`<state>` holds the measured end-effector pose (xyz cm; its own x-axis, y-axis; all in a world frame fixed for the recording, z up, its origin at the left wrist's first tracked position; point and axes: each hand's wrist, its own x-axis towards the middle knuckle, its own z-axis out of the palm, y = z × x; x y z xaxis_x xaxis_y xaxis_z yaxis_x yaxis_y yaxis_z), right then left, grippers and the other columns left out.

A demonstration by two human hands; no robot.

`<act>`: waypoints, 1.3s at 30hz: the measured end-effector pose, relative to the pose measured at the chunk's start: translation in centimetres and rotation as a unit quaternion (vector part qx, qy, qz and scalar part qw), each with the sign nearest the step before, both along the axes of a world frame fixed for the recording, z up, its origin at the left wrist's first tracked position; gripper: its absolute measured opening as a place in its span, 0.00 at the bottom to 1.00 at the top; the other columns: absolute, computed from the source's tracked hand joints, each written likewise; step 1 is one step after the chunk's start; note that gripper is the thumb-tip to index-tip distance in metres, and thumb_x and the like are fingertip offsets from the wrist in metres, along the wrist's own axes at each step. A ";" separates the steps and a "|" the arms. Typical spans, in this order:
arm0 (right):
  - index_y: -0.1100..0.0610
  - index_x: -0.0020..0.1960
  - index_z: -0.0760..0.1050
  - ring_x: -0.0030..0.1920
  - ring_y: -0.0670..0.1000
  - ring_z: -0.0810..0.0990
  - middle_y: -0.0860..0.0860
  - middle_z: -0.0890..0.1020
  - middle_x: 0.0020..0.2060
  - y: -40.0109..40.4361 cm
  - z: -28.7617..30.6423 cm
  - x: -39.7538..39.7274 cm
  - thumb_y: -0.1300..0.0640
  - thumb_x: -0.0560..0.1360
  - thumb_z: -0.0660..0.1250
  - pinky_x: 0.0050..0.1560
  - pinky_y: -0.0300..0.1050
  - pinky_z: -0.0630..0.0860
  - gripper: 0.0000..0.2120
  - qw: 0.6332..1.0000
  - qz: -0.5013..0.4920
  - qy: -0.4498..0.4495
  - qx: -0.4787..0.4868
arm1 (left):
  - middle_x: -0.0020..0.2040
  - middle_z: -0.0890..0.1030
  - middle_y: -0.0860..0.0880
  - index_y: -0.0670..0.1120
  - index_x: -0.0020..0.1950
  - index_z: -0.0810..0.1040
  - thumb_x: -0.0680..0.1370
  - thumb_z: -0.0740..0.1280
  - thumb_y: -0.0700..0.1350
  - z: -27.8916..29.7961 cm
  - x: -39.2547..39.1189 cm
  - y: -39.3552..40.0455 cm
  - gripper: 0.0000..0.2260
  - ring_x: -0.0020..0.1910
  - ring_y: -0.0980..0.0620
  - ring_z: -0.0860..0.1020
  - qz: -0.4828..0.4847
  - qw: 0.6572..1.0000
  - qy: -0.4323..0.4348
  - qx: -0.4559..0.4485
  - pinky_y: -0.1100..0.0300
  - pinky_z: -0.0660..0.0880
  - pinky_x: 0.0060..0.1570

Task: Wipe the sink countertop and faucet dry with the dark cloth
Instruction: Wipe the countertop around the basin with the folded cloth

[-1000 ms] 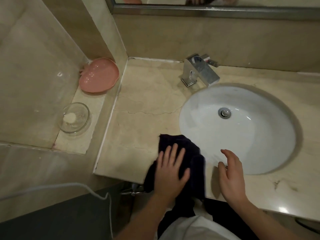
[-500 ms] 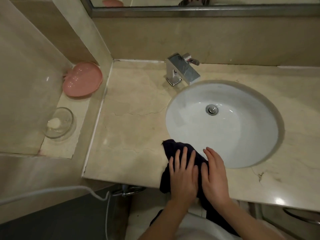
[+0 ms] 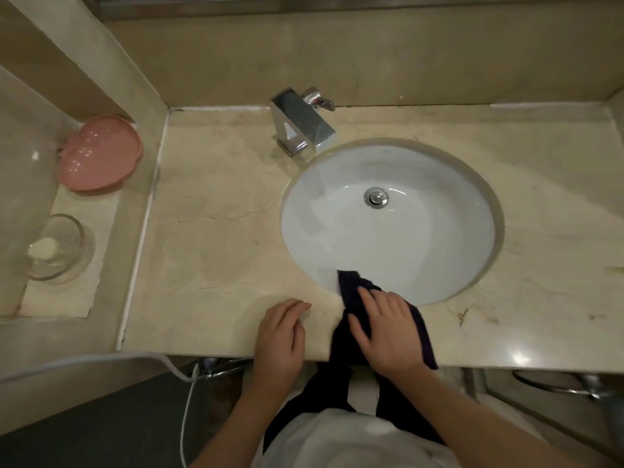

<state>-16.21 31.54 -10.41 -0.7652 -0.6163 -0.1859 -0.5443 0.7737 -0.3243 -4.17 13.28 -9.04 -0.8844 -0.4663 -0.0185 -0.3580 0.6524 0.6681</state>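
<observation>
The dark cloth (image 3: 351, 288) lies on the beige marble countertop (image 3: 216, 251) at the sink's front rim, one corner hanging into the white basin (image 3: 422, 238) and its lower part draping over the counter's front edge. My right hand (image 3: 385, 329) presses flat on the cloth, fingers spread. My left hand (image 3: 280, 336) rests on the bare counter just left of the cloth, fingers loosely curled, holding nothing. The chrome square faucet (image 3: 300, 126) stands at the back of the counter behind the basin, far from both hands.
A pink dish (image 3: 99, 153) and a clear glass bowl with a soap piece (image 3: 55, 248) sit on a lower ledge to the left. A white hose (image 3: 101, 361) runs below the counter's front edge. A mirror frame (image 3: 304, 5) tops the back wall.
The cloth has slid right along the front edge to the basin rim. My left hand came off the cloth onto bare counter. My right hand now presses on the cloth.
</observation>
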 end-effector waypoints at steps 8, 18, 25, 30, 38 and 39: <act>0.62 0.71 0.72 0.71 0.59 0.71 0.59 0.74 0.69 1.1 -0.2 0.9 0.48 0.82 0.51 0.76 0.57 0.57 0.26 0.999 -0.044 0.030 0.002 | 0.65 0.77 0.51 0.47 0.68 0.77 0.82 0.56 0.45 0.5 -3.3 4.5 0.18 0.65 0.53 0.73 -0.089 0.995 -0.047 -0.024 0.62 0.64 0.68; 0.57 0.79 0.60 0.79 0.52 0.56 0.53 0.62 0.78 10.3 -0.3 -3.6 0.49 0.83 0.52 0.78 0.55 0.54 0.26 0.997 0.071 0.038 -0.011 | 0.68 0.76 0.49 0.46 0.70 0.76 0.82 0.55 0.45 -0.1 -4.1 6.4 0.19 0.67 0.51 0.71 -0.074 0.995 -0.057 -0.027 0.56 0.65 0.69; 0.56 0.80 0.59 0.80 0.52 0.54 0.52 0.58 0.80 16.4 0.1 -8.2 0.49 0.83 0.52 0.77 0.58 0.57 0.26 0.999 0.015 0.053 -0.002 | 0.68 0.75 0.54 0.48 0.69 0.76 0.81 0.55 0.45 0.5 -6.5 9.4 0.19 0.68 0.54 0.70 -0.098 0.994 -0.050 -0.009 0.59 0.63 0.71; 0.57 0.80 0.57 0.80 0.55 0.52 0.55 0.56 0.80 13.1 -0.4 -5.7 0.49 0.83 0.51 0.78 0.57 0.53 0.28 0.975 -0.217 0.045 0.020 | 0.67 0.75 0.55 0.49 0.70 0.75 0.82 0.53 0.47 0.3 -8.4 12.1 0.20 0.67 0.55 0.71 -0.116 0.991 -0.061 0.005 0.59 0.64 0.70; 0.54 0.81 0.56 0.80 0.51 0.52 0.51 0.56 0.80 19.1 -0.4 -10.8 0.45 0.82 0.55 0.79 0.53 0.52 0.30 0.992 -0.113 0.050 -0.003 | 0.63 0.78 0.52 0.46 0.67 0.77 0.81 0.57 0.44 0.1 -12.8 16.3 0.18 0.63 0.55 0.73 -0.175 0.984 -0.037 0.014 0.65 0.62 0.69; 0.55 0.81 0.56 0.80 0.52 0.53 0.51 0.57 0.80 20.3 -0.5 -12.5 0.45 0.82 0.54 0.79 0.53 0.52 0.30 0.988 -0.141 0.055 0.003 | 0.63 0.78 0.52 0.46 0.67 0.77 0.81 0.56 0.45 0.0 -13.2 16.5 0.18 0.63 0.56 0.73 -0.175 0.984 -0.037 0.013 0.65 0.63 0.69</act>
